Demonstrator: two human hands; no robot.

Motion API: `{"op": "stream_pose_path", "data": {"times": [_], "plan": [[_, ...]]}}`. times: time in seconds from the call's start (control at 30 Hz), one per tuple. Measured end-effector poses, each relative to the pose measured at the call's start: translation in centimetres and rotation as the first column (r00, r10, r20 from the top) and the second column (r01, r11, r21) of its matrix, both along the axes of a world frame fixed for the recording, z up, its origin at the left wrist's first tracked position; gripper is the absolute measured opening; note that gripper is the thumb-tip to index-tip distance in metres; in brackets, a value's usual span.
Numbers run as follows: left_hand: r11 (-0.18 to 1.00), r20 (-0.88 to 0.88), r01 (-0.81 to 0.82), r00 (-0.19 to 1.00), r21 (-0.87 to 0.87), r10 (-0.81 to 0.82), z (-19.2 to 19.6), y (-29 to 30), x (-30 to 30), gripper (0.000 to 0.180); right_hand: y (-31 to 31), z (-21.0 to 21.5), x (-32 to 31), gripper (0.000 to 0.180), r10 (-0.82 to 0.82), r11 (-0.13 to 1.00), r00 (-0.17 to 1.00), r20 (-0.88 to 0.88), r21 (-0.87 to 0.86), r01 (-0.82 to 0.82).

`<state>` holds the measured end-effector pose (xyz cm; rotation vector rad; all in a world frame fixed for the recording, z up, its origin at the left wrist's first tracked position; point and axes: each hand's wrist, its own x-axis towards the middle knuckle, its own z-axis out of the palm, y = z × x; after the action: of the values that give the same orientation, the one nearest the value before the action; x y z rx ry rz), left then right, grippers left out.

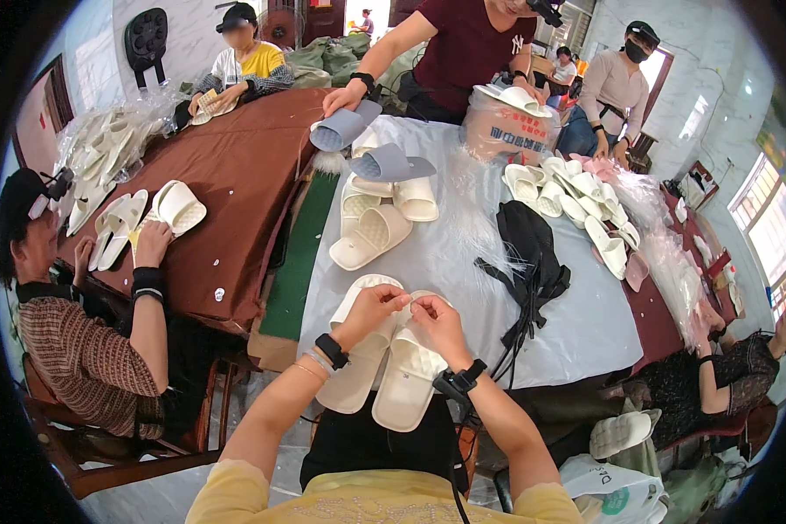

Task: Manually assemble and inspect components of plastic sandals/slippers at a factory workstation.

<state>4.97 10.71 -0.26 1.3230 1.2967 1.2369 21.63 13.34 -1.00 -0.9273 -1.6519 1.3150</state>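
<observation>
A pair of cream slide slippers lies at the near edge of the table, toes toward me: the left slipper (pixel 348 382) and the right slipper (pixel 404 388). Over the left one's strap is my left hand (pixel 364 316), its thumb and fingertips pinched together. My right hand (pixel 442 328) is closed in a similar pinch above the right slipper's strap. The fingertips of both hands almost meet between the two straps. Whatever they hold, if anything, is too small to make out. Just beyond lies another cream slipper (pixel 371 237) with a quilted strap.
Grey-blue slippers (pixel 391 163) and more cream ones lie farther up the pale sheet (pixel 445 253). A black bag with straps (pixel 533 266) is to the right, before a slipper pile (pixel 585 196). Across the table, a person (pixel 463 52) touches slippers; another person (pixel 87 341) works at left.
</observation>
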Motion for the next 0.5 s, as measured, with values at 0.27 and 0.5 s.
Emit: {"op": "stream_pose_path", "data": {"times": [0.27,0.5], "plan": [[1.000,-0.074,0.007,0.997,0.028,-0.005,-0.03,-0.14,-0.08,0.021,-0.22,-0.12,-0.34,0.012,-0.011,0.999,0.997,0.072,0.043,0.008],[0.999,-0.056,-0.013,0.998,0.039,0.015,-0.08,-0.11,0.18,0.020,-0.25,-0.24,-0.27,0.011,-0.031,0.997,0.998,0.058,0.076,0.027]]}}
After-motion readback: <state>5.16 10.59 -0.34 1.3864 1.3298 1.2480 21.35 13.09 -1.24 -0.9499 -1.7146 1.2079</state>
